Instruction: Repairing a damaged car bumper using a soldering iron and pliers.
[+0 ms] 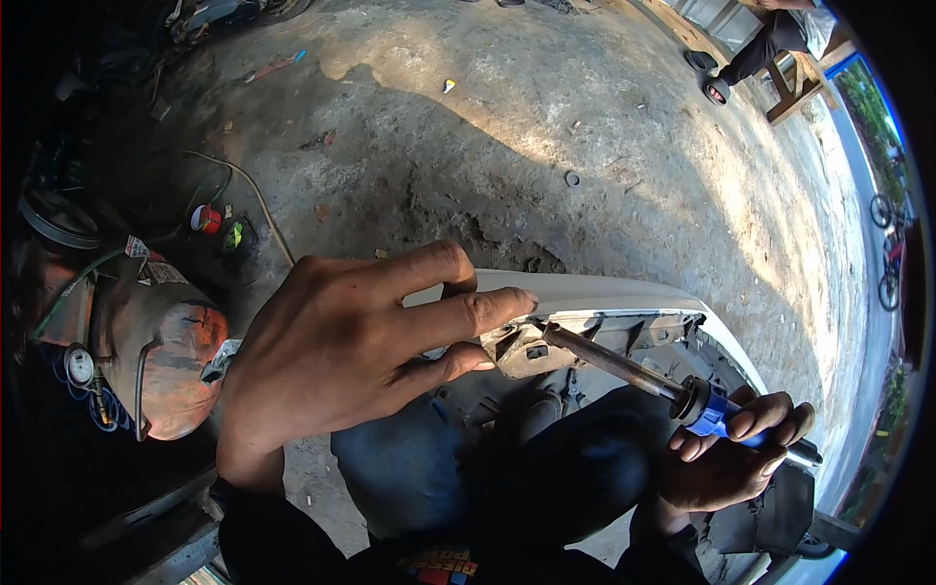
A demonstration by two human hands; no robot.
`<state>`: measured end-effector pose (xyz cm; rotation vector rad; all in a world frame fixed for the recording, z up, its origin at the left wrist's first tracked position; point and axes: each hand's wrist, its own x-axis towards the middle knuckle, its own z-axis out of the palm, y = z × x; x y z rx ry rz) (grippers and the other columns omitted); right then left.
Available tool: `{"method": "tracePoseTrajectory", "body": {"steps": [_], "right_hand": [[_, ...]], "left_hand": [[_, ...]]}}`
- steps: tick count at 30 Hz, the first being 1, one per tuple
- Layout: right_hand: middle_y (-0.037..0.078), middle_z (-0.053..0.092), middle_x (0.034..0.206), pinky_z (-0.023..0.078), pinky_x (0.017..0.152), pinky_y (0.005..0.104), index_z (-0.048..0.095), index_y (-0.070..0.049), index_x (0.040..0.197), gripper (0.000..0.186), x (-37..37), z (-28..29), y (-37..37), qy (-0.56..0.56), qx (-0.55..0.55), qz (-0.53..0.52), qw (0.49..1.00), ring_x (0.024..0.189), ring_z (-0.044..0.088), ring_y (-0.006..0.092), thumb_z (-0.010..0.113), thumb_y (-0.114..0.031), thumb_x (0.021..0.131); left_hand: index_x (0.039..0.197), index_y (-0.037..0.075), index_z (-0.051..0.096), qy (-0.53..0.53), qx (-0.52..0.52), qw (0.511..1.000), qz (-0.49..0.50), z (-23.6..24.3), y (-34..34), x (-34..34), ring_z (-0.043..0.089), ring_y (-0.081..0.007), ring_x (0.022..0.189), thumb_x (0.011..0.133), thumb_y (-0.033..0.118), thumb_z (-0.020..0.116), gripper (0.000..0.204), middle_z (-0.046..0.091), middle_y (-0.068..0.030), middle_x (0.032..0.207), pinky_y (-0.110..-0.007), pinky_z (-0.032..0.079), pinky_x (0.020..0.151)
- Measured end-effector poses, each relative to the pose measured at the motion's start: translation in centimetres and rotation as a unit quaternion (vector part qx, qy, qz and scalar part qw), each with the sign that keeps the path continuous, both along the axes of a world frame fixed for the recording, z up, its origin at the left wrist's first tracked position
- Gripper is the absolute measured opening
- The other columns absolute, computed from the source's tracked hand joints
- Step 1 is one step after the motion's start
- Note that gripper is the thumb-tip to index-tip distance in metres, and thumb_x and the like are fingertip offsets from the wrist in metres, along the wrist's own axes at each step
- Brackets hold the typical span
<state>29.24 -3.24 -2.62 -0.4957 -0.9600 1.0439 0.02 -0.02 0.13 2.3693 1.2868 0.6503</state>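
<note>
Rough grey concrete floor [409,146], half shade, half sun: blue-handled tool with a dark metal barrel [624,366] at the end of a white curved panel [614,292]

Right hand [726,470]: fingers and thumb closed round the blue handle, barrel slanting up and left. Left hand [327,341]: index finger over the panel's left end, thumb on the near side, so the end looks pinched between them; middle finger curled. Whether a small piece also sits between those fingertips: can't tell.

Panel runs from the left hand away to the right, hollow inner side facing the wearer. Barrel tip is at the dirty pale bracket [526,359] on its left end, just beside the index fingertip. Touching or slight gap: can't confirm.

Step in hand, my judgement: local work on that bracket corner, left steadying, right placing the tip. Could be a heating iron, unconfirmed. Next move calls for a steady panel, fine tip control, left fingertips clear of the barrel if hot.

Containers: worn orange-red tank [180,366] left of the left hand, round white gauge [79,366] at its left side; closed, contents not visible. Small red-and-white cup [205,218] on the floor beyond; too small to tell what's inside.

Further out: person in dark trousers [753,51] by a wooden bench [795,96], upper right; bicycle [888,255] far right.
</note>
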Motion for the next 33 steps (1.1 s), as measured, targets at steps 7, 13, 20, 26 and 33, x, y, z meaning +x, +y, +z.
{"method": "tracePoseTrajectory", "body": {"steps": [7, 13, 20, 26, 33], "right_hand": [[0.018, 0.061, 0.079, 0.062, 0.053, 0.0408, 0.035, -0.012, 0.093, 0.034, 0.03, 0.1, 0.0, 0.005, -0.01, 0.014, 1.0, 0.058, 0.068, 0.0289, 0.068, -0.022, 0.089], [0.018, 0.061, 0.079, 0.062, 0.053, 0.0431, 0.034, -0.012, 0.093, 0.035, -0.14, -0.16, -0.06, 0.015, -0.004, -0.005, 1.0, 0.056, 0.067, 0.03, 0.067, -0.024, 0.089], [0.017, 0.061, 0.078, 0.061, 0.051, 0.0409, 0.033, -0.013, 0.093, 0.036, 0.11, 0.02, -0.05, -0.011, -0.014, -0.004, 1.0, 0.052, 0.066, 0.0296, 0.067, -0.025, 0.089], [0.017, 0.061, 0.078, 0.061, 0.05, 0.0397, 0.033, -0.013, 0.093, 0.037, 0.09, 0.12, -0.15, -0.007, -0.024, -0.007, 1.0, 0.052, 0.066, 0.0292, 0.068, -0.025, 0.088], [0.017, 0.061, 0.078, 0.061, 0.05, 0.0396, 0.033, -0.013, 0.093, 0.038, 0.1, 0.14, -0.07, -0.003, -0.03, -0.008, 1.0, 0.051, 0.065, 0.029, 0.069, -0.023, 0.088]], "left_hand": [[0.115, 0.016, 0.069, -0.006, -0.007, 1.0, -0.002, 0.07, 0.02, 0.02, 0.068, -0.018, 0.069, 0.071, 0.02, 0.077, 0.045, 0.064, -0.0042, 0.087, -0.033, 0.058, 0.056], [0.115, 0.016, 0.069, -0.007, -0.004, 1.0, -0.002, -0.05, 0.05, 0.04, 0.068, -0.0182, 0.069, 0.071, 0.019, 0.077, 0.045, 0.064, -0.0042, 0.087, -0.033, 0.058, 0.055], [0.115, 0.016, 0.07, -0.008, -0.006, 1.0, 0.0, -0.08, 0.04, 0.04, 0.067, -0.0181, 0.068, 0.071, 0.019, 0.078, 0.045, 0.064, -0.004, 0.087, -0.033, 0.058, 0.055], [0.115, 0.016, 0.07, -0.004, -0.005, 1.0, 0.002, -0.04, -0.04, 0.0, 0.067, -0.018, 0.068, 0.071, 0.02, 0.078, 0.045, 0.064, -0.004, 0.087, -0.033, 0.057, 0.054], [0.115, 0.017, 0.069, -0.002, -0.002, 1.0, -0.001, 0.0, -0.03, 0.0, 0.067, -0.0182, 0.068, 0.071, 0.021, 0.078, 0.045, 0.064, -0.0044, 0.087, -0.034, 0.057, 0.055]]}}
